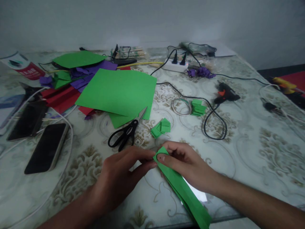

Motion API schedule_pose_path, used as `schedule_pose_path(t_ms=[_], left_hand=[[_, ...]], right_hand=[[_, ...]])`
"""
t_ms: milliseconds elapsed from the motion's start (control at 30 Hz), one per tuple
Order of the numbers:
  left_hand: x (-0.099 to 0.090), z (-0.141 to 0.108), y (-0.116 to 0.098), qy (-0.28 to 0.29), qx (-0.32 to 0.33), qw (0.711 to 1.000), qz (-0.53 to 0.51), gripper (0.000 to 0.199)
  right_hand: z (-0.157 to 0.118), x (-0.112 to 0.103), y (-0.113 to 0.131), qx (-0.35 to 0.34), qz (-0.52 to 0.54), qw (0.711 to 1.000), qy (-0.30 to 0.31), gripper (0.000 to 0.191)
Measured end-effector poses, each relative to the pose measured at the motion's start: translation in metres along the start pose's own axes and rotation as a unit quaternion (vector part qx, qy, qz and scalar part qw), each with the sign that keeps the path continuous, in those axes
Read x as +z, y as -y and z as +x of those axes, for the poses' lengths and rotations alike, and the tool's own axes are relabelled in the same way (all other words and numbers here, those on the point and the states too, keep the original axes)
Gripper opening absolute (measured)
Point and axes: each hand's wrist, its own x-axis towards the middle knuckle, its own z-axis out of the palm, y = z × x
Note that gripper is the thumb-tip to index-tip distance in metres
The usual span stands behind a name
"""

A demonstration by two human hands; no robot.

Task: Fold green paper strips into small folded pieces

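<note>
A long folded strip of green paper (183, 190) slants from between my hands down toward the table's front edge. My right hand (186, 159) grips it near its upper end, thumb on top and fingers beneath. At that same end, my left hand (128, 168) pinches the corner between thumb and fingers. Just beyond my hands lie small folded green paper pieces (160, 128). Black-handled scissors (128, 130) rest to the left of them, blades over a large green sheet (119, 92). Another stack of green pieces (198, 108) sits farther right, beside a clear ring (181, 106).
A black glue gun (226, 92) lies at the right with its cord looped on the table. A white power strip (175, 65) holds two plugs at the back. Two phones, a dark one (28, 119) and a nearer one (46, 149), lie at left among white cables. Purple paper (201, 72) is crumpled behind.
</note>
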Motion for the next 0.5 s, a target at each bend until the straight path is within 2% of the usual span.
schedule_pose_path(t_ms=[200, 500], left_hand=[[0.0007, 0.0002, -0.002, -0.005, 0.027, 0.999, 0.027, 0.014], [0.0009, -0.001, -0.0006, -0.009, 0.03, 0.999, 0.028, 0.011]], right_hand=[[-0.0028, 0.0005, 0.002, 0.001, -0.039, 0.999, 0.006, 0.035], [-0.003, 0.0016, 0.0022, -0.003, -0.013, 1.0, 0.009, 0.031]])
